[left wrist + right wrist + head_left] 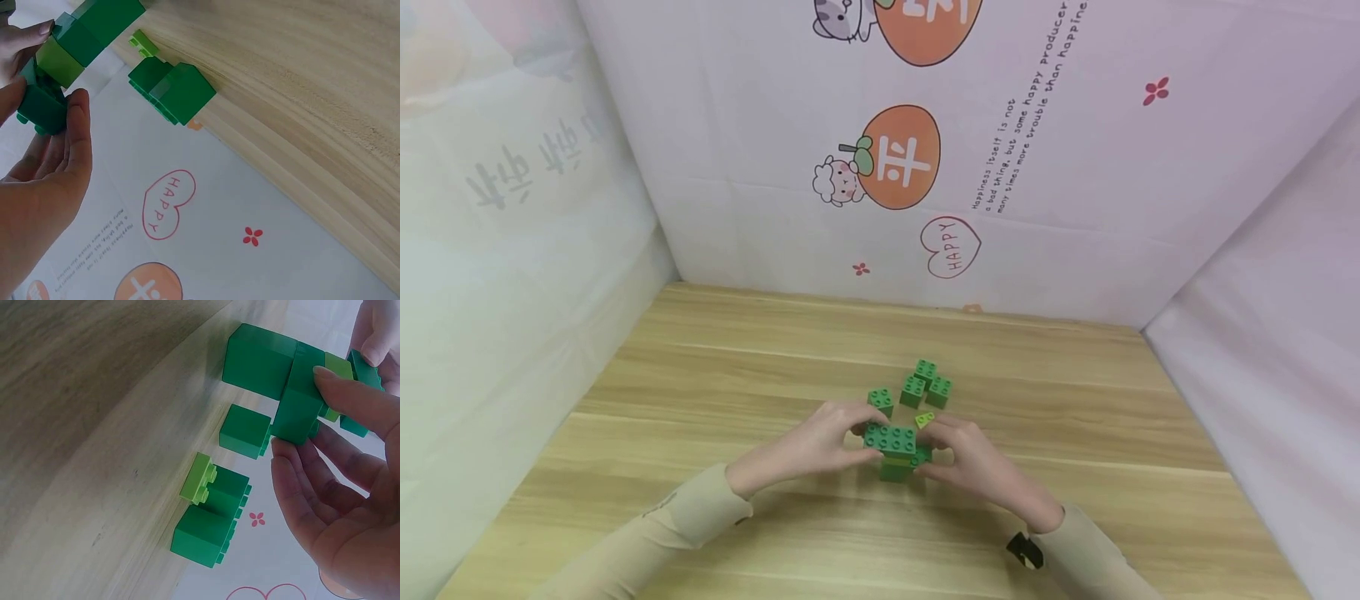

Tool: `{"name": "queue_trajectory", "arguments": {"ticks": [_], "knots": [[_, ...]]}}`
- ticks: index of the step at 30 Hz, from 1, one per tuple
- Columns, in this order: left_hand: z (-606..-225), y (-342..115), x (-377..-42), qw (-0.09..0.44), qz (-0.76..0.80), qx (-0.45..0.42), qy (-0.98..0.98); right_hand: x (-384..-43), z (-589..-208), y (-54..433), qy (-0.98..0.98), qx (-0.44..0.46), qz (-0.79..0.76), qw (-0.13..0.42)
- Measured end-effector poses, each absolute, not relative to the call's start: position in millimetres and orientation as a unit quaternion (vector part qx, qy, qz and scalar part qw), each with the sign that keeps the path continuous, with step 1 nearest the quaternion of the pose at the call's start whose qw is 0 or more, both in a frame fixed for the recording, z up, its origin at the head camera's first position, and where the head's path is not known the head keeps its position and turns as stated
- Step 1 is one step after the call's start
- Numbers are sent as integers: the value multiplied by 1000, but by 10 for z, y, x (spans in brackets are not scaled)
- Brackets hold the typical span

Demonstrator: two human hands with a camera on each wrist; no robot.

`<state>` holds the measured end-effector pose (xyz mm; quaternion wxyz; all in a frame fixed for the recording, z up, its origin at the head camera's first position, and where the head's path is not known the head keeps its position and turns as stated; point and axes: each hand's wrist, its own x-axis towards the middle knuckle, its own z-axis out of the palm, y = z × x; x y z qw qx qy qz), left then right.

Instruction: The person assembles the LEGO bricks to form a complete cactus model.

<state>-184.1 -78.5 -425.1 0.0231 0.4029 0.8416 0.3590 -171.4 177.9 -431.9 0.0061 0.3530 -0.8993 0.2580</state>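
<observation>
A stack of toy building bricks stands on the table, with a green brick [895,472] at its bottom. Near its top, a lime brick [339,367] lies under a long green top brick [891,438]. My left hand [838,437] grips that top brick between thumb and fingers, as the left wrist view also shows. From the other side my right hand [970,458] pinches a green middle brick [301,394], which juts out of the stack to the right. In the head view, the right fingers partly cover this middle brick.
Behind the hands several loose green bricks [913,391] stand on the wooden table [760,350], one of them [880,402] close to the left fingers. A small lime brick [924,420] lies by the right fingertips. White printed cloth [760,150] encloses the back and sides.
</observation>
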Motion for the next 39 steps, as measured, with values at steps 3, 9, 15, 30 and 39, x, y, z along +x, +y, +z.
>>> {"name": "queue_trajectory", "arguments": {"ticks": [3, 9, 15, 30, 39], "knots": [[-4246, -786, -1847, 26, 361, 403, 841, -1717, -4319, 1779, -900, 353, 258, 5], [-4227, -783, -1854, 16, 346, 410, 844, -1724, -4322, 1777, -901, 348, 259, 1], [-4217, -781, -1862, 20, 345, 409, 845, -1728, -4321, 1780, -900, 350, 258, 1], [-4159, -751, -1863, 46, 356, 393, 847, -1721, -4309, 1776, -904, 341, 257, -2], [-4179, -767, -1868, 49, 339, 396, 852, -1718, -4340, 1783, -905, 340, 257, -5]]}}
